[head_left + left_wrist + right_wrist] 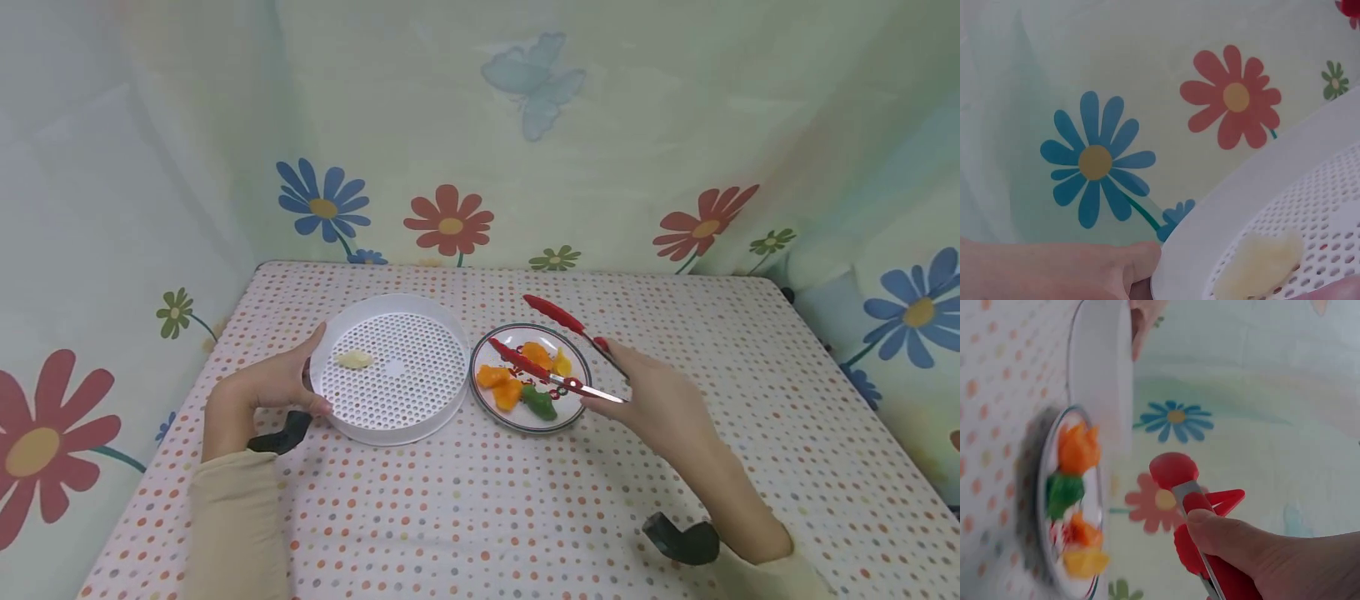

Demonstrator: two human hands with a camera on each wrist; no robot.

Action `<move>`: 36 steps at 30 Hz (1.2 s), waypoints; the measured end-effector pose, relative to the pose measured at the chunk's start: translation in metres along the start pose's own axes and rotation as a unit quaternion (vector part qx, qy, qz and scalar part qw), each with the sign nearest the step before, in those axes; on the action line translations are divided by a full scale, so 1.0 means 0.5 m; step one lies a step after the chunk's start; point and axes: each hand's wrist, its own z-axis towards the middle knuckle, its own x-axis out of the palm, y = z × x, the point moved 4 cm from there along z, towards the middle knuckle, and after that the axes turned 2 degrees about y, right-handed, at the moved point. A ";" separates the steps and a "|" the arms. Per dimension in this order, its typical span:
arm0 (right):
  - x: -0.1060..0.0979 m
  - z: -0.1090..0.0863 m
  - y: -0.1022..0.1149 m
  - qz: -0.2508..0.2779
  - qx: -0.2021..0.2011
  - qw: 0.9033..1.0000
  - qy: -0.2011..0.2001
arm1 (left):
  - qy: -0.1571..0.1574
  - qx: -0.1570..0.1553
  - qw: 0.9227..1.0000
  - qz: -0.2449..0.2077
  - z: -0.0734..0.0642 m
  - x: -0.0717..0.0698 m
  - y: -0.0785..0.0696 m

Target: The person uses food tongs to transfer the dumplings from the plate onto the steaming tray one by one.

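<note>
Gripping white sieve (pixel 395 367), center left, left hand (pixel 279 379); right hand (pixel 663 400) holds spread tongs (pixel 553 378) near mid-frame plate (pixel 567 403); seemingly pickup step; next calls for lowering, squeezing.

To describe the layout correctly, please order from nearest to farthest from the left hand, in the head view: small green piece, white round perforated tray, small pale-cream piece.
1. Perforated tray: its left side, in the left hand's grip.
2. Pale-cream piece: inside tray, toward its left.
3. Green piece: right of tray, on the white dark-rimmed plate.
</note>
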 end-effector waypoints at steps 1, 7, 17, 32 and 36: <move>0.001 -0.011 -0.017 -0.003 0.013 1.000 0.005 | 0.001 0.002 1.000 0.002 0.000 0.001 0.000; 0.023 -0.055 -0.074 -0.006 0.045 0.999 0.009 | 0.010 0.014 1.000 -0.004 -0.004 0.001 -0.002; 0.040 -0.075 -0.070 -0.025 0.065 0.997 0.028 | 0.022 0.037 0.998 -0.052 -0.009 0.002 -0.007; 0.037 -0.076 -0.066 -0.062 0.034 0.997 0.010 | 0.026 0.041 0.998 -0.051 -0.005 0.000 -0.008; 0.040 -0.077 -0.064 -0.068 0.037 0.997 0.010 | 0.022 0.038 0.998 -0.041 -0.002 0.000 -0.008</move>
